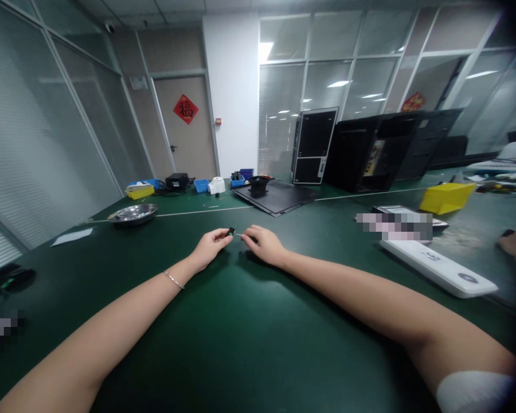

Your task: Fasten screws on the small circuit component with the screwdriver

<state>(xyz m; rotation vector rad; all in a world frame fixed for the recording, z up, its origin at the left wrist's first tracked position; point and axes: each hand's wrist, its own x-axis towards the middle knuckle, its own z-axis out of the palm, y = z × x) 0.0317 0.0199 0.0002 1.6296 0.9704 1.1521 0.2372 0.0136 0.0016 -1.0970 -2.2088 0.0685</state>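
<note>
My left hand [210, 248] pinches a small black part [231, 231] with a bit of green on it, between thumb and forefinger. The part is too small to name. Close beside it on the right, my right hand [264, 245] has its fingers closed around a thin, light, rod-like piece [238, 234]. This piece points left at the black part; whether the two touch I cannot tell. Both hands are just above the green tabletop [223, 332], near its middle.
A metal bowl [134, 214] and white paper [72, 236] lie left. A black panel [275, 198] carries a black part. Behind stand a computer tower [313, 146] and black cases [356, 155]. Right are a long white device [438, 268] and a yellow bin [447, 197].
</note>
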